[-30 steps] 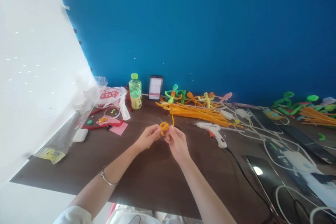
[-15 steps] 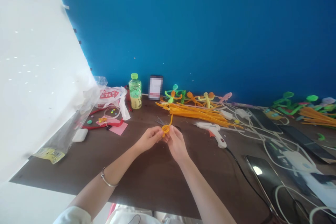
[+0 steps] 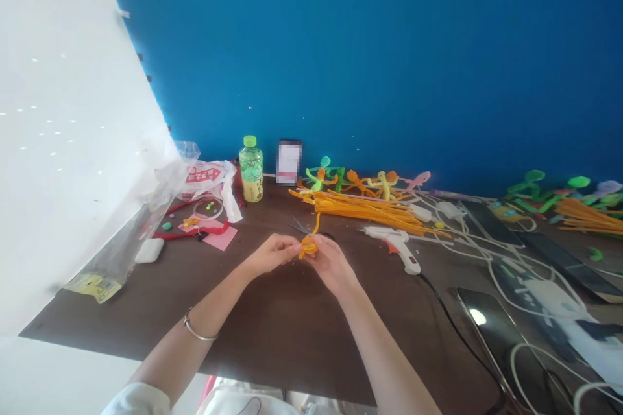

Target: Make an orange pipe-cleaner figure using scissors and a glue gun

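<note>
A small coil of orange pipe cleaner (image 3: pixel 308 247) is held between both hands above the dark table, its loose end rising toward the back. My left hand (image 3: pixel 275 254) pinches the coil's left side with thumb and finger. On the right side my right hand (image 3: pixel 331 262) is closed on the coil. Just behind the hands lie scissors (image 3: pixel 298 225), their handles partly hidden. A bundle of orange pipe cleaners (image 3: pixel 374 209) is spread farther back, with several bent pipe-cleaner figures (image 3: pixel 386 186) behind it.
A white glue gun (image 3: pixel 396 245) with a black cord lies at the right. Beyond it are a phone (image 3: pixel 506 337) and white cables. At the left stand a green-capped bottle (image 3: pixel 252 172), a white case (image 3: pixel 149 250), pink paper (image 3: pixel 221 237) and plastic bags.
The orange coil has turned between the fingers and looks more bunched. My left hand has shifted slightly left, and my right hand has rotated around the coil.
</note>
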Available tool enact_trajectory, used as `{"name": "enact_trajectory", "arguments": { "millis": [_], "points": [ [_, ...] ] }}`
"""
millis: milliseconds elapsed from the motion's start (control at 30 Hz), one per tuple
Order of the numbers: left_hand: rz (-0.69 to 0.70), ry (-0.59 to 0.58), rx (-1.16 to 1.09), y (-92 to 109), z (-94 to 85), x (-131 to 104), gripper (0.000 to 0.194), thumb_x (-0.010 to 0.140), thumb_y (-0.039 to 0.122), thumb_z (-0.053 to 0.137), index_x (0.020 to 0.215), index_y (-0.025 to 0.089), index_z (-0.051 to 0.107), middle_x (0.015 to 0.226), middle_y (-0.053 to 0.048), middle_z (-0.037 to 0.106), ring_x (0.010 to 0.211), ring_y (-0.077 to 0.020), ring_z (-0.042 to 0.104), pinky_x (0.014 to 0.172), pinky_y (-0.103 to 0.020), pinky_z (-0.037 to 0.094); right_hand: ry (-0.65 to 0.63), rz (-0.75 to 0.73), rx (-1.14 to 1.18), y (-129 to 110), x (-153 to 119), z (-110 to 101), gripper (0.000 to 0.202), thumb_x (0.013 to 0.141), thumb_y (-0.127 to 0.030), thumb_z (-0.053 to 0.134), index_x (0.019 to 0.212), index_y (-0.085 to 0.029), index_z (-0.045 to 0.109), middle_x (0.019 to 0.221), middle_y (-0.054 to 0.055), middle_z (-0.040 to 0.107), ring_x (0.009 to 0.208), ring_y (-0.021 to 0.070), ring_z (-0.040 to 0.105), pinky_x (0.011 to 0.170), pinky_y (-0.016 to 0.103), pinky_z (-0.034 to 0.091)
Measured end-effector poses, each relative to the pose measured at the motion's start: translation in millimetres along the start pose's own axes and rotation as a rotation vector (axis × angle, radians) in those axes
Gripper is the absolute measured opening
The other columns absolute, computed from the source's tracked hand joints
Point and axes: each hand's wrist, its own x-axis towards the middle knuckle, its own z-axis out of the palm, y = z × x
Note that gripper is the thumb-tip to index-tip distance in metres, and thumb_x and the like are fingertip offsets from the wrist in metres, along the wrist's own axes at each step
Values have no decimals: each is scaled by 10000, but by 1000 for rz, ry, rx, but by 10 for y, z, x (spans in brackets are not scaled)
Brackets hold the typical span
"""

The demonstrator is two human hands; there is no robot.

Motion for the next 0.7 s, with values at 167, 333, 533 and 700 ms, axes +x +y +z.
{"name": "enact_trajectory", "arguments": {
  "millis": [167,333,533,700],
  "points": [
    [-3,17,23,3,-11,-1,432,756,515,486,716,105,616,479,47,350,436,-49,269,423,-205,185,12,-30,-3,22,3,13,209,695,-389,666,680,-182,637,602,-21,435,568,97,408,587,240,401],
    [15,16,32,2,-29,-3,442,765,508,479,617,109,600,461,41,338,440,-55,281,433,-211,197,48,-49,-42,22,9,24,244,685,-427,666,717,-186,646,591,-21,442,553,99,415,562,243,393],
    [13,6,33,29,6,0,406,774,485,478,685,111,608,542,2,478,503,-78,405,490,-209,310,76,-11,-128,43,37,-2,296,708,-442,639,632,-158,601,541,-23,450,530,96,447,460,209,301],
    [-20,73,1,12,86,13,384,732,499,532,735,119,582,548,29,435,486,-61,349,456,-195,275,170,-105,-289,68,58,-45,320,752,-488,565,698,-176,615,577,-13,537,496,91,426,446,213,275]
  ]
}}
